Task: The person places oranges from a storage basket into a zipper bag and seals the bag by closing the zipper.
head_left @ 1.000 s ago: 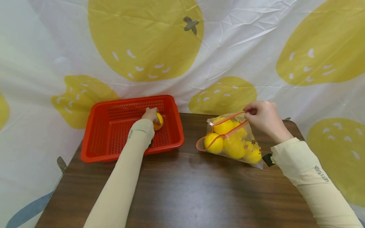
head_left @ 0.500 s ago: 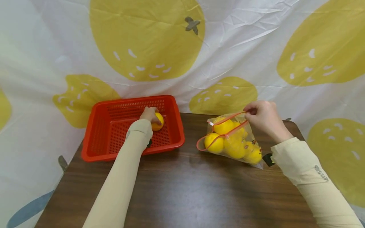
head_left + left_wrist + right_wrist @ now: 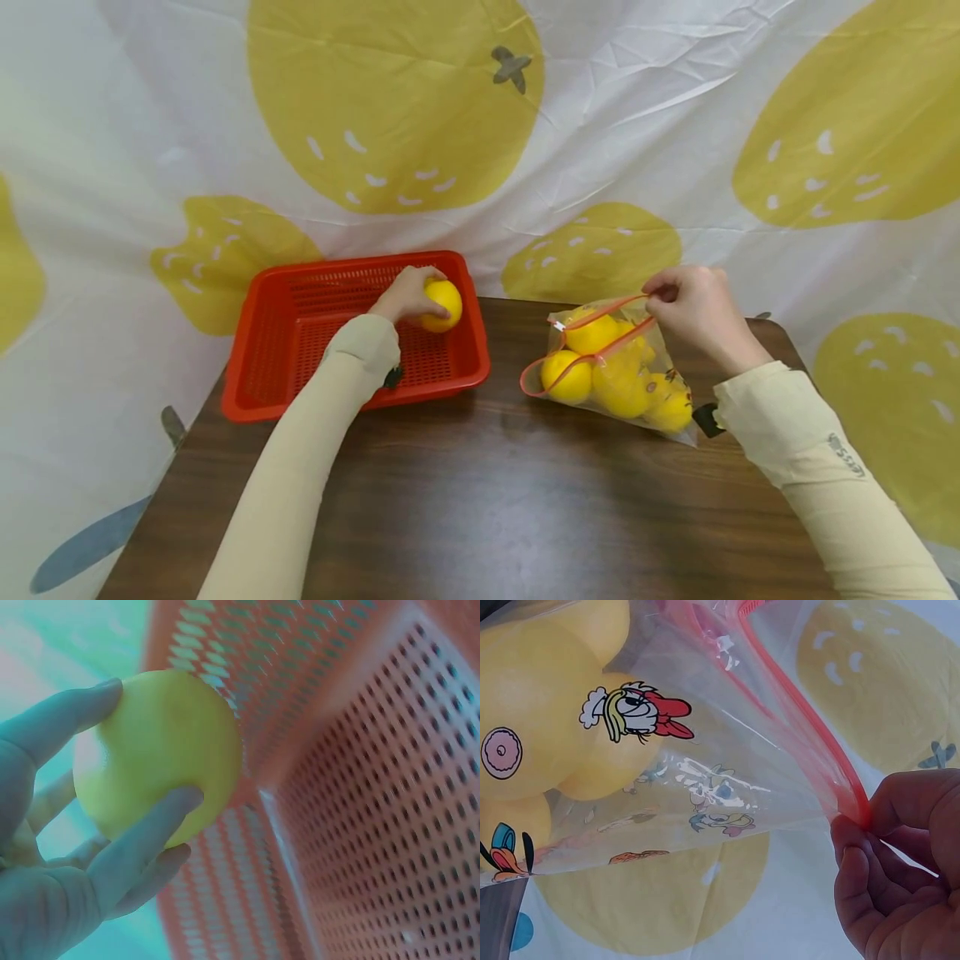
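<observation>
My left hand [image 3: 411,295] holds a round yellow fruit, like a lemon or orange [image 3: 444,305], over the right end of the red basket [image 3: 468,350]. In the left wrist view, thumb and fingers wrap around the fruit [image 3: 161,750], and the basket's perforated walls lie beyond it. My right hand [image 3: 693,310] pinches the top corner of a clear zip bag [image 3: 654,333] with a red-orange zip edge. Several yellow fruits [image 3: 621,387] lie inside the bag, whose mouth gapes toward the left. Printed cartoon figures show on the plastic in the right wrist view, where the fingertips grip the zip's end [image 3: 862,814].
Basket and bag stand side by side at the back of a dark brown wooden table [image 3: 510,500]. Bare tabletop lies between them and in front. Right behind hangs a white cloth [image 3: 600,108] printed with big yellow fruits.
My left hand has lifted the yellow fruit from the basket floor and moved it right, toward the basket's right wall. The right hand and the bag have stayed in place.
</observation>
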A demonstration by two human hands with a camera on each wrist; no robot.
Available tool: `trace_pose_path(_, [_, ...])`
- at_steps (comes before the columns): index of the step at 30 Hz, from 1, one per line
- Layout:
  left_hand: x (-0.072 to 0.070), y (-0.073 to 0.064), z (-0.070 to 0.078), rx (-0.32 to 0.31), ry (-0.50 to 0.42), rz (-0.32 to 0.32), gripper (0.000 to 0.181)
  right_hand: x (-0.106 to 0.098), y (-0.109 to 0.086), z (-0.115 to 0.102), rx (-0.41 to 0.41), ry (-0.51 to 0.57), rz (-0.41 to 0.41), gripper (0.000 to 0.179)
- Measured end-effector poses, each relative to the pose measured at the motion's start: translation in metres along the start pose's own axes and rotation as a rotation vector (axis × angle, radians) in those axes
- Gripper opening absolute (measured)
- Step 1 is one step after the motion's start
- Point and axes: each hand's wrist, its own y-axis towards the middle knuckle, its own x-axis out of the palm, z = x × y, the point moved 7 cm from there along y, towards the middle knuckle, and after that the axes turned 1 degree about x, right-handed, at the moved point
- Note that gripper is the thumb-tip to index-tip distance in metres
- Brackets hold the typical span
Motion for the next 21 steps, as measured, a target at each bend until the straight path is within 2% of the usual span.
trace_pose_path(5, [-0.005,-0.006,0.023,0.11,-0.009,0.037,0.064,0.0,0.0,0.0,-0.006,-0.006,0.005,0.015])
trace_pose_path(12, [-0.006,-0.019,0.053,0.208,-0.05,0.053,0.066,0.001,0.001,0.0,-0.012,-0.016,0.011,0.015])
trace_pose_path(17, [-0.001,-0.033,0.083,0.288,-0.099,0.051,0.065,0.002,0.002,0.0,-0.012,-0.011,0.011,0.014])
trace_pose_path(21, [0.009,-0.043,0.107,0.329,-0.145,0.025,0.065,0.002,0.002,-0.001,-0.009,-0.003,0.008,0.014])
